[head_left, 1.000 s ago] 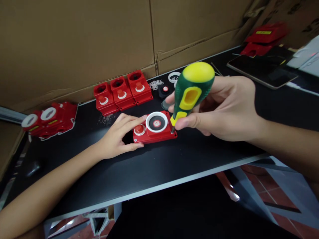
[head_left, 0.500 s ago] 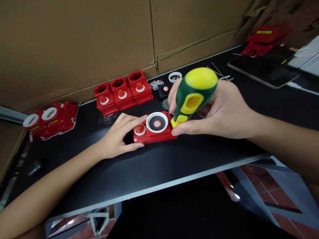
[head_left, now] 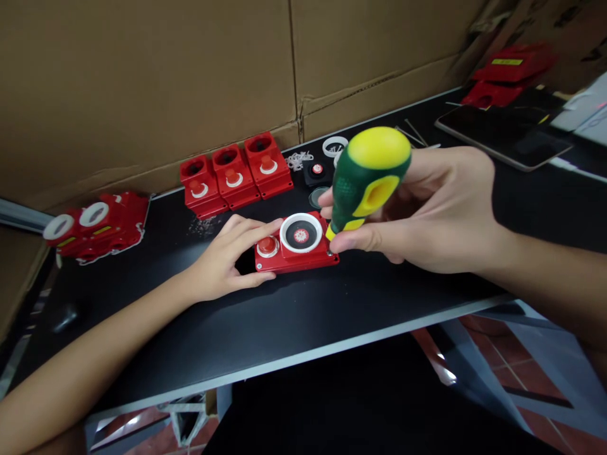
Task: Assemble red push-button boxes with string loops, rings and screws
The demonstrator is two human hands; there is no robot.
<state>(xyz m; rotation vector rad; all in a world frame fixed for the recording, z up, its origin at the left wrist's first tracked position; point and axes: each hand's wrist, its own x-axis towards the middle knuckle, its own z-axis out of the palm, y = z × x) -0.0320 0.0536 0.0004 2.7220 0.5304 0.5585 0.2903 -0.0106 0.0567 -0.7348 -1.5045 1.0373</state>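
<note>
A red box (head_left: 310, 260) with a white-ringed round dial and a red knob (head_left: 267, 245) lies flat on the black table. My left hand (head_left: 232, 254) grips its left end, thumb along the front side and fingers at the back. In my right hand (head_left: 422, 208) is a green and yellow screwdriver (head_left: 370, 165), held nearly upright with the thumb and fingers round its lower handle. The screwdriver's tip meets the box's right end, near a screw (head_left: 330, 253) in the front right corner; the shaft is mostly hidden by the handle and thumb.
Three red housings (head_left: 234, 174) stand in a row along the cardboard wall. More red units (head_left: 102, 227) lie at the left. White rings (head_left: 334, 146) and a small black part (head_left: 317, 170) sit behind the box. A phone (head_left: 502, 136) lies at the right.
My right hand has turned around the screwdriver, its fingers opening out a little and the handle rotating. The left hand and the red box keep their places.
</note>
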